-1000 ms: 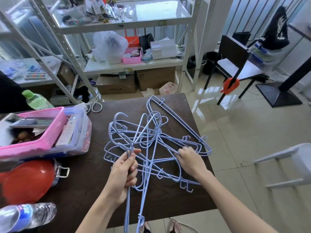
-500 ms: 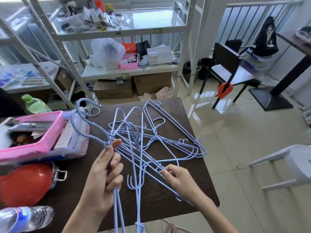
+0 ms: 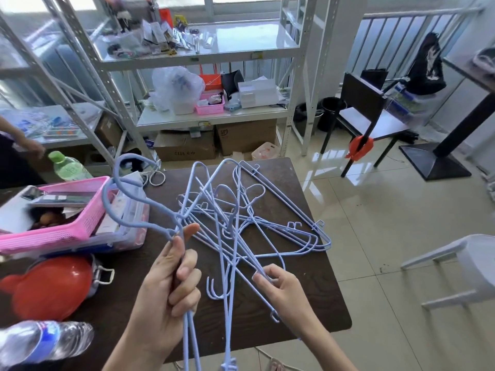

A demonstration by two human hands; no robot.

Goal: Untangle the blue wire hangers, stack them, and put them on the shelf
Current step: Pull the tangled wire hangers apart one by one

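Note:
A tangle of light blue wire hangers (image 3: 249, 223) lies on the dark brown table (image 3: 316, 298), partly lifted. My left hand (image 3: 166, 287) is closed around the necks of two hangers, whose hooks (image 3: 120, 188) rise to the upper left over the pink basket. My right hand (image 3: 284, 290) pinches a wire of the tangle near the table's front right. The white metal shelf (image 3: 214, 116) stands behind the table, crowded with items.
A pink basket (image 3: 80, 226) in a clear bin, a red round container (image 3: 51, 290), a water bottle (image 3: 40, 344) and a green bottle (image 3: 69, 170) sit on the table's left. Scissors (image 3: 155, 179) lie at the far edge. A white stool (image 3: 460, 266) stands to the right; a person's arm (image 3: 24, 143) at far left.
My left hand has lifted two hangers up and to the left, out of the pile. My right hand slid nearer along the tangle and now pinches a wire.

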